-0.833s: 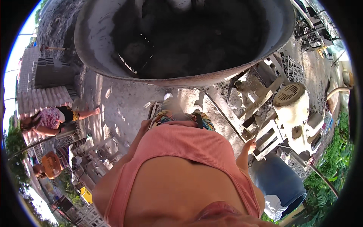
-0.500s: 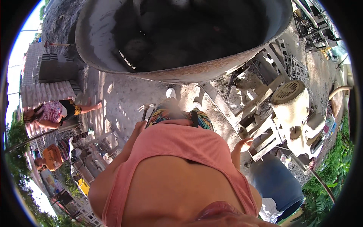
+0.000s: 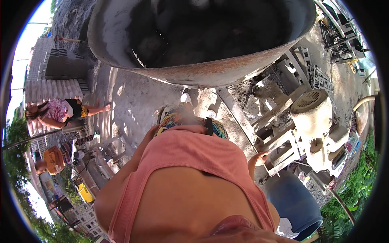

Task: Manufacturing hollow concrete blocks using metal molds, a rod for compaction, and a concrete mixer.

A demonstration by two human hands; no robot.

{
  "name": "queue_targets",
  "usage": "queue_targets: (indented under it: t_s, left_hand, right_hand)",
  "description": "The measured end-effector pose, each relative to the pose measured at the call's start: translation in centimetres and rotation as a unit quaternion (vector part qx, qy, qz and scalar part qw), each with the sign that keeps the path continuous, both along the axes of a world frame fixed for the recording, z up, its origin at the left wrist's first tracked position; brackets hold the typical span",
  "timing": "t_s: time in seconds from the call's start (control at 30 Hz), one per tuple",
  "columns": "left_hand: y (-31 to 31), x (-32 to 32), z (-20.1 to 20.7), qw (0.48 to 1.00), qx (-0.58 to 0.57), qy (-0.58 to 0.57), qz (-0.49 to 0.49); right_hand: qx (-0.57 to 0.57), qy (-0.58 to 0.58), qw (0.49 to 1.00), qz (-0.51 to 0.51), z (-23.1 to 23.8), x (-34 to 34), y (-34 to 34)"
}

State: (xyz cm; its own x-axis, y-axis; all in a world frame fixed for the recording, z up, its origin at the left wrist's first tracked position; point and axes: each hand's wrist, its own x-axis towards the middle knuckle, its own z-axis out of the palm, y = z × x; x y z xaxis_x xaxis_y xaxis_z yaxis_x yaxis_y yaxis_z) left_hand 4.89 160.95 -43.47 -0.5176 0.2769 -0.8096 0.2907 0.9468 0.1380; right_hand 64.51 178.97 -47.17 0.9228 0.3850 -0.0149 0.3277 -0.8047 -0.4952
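Observation:
Low at my left side, my left hand [image 3: 152, 132] is partly hidden by my arm and clothing. Its fingers are closed on a hammer [image 3: 161, 115], of which only a dark bit shows now beside my patterned trousers. My right hand [image 3: 260, 157] hangs out to the right with its fingers loosely apart and nothing visible in it. Nearest to it is a pale wooden frame [image 3: 279, 164]; whether they touch I cannot tell. Ahead of my feet stands a large round metal drum [image 3: 194, 77], dark inside, its outer wall rusty and cement-stained.
A dusty motor [image 3: 311, 108] sits on the framework at the right. A blue barrel [image 3: 293, 202] stands behind my right hand. At the left are one person [image 3: 52, 115] in a floral top, another in orange [image 3: 54, 160], and stacked grey blocks [image 3: 63, 65].
The drum and surroundings have shifted slightly right in view. The hammer's head, plain before, is now mostly hidden by my body. My right hand has dropped slightly lower in view.

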Motion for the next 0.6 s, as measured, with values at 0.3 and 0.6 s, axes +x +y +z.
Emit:
queue_targets:
  t_s: [0.3, 0.6]
  left_hand:
    - [-2.4, -1.3, -0.3, 0.996, -0.047, 0.0, -0.075]
    - [-1.9, -2.8, -0.6, 0.991, -0.064, 0.0, -0.117]
  right_hand:
    - [-0.056, 0.018, 0.997, 0.039, 1.1, 1.0, -0.2]
    - [-0.155, -0.019, 0.986, 0.05, 0.5, 2.3, -3.4]
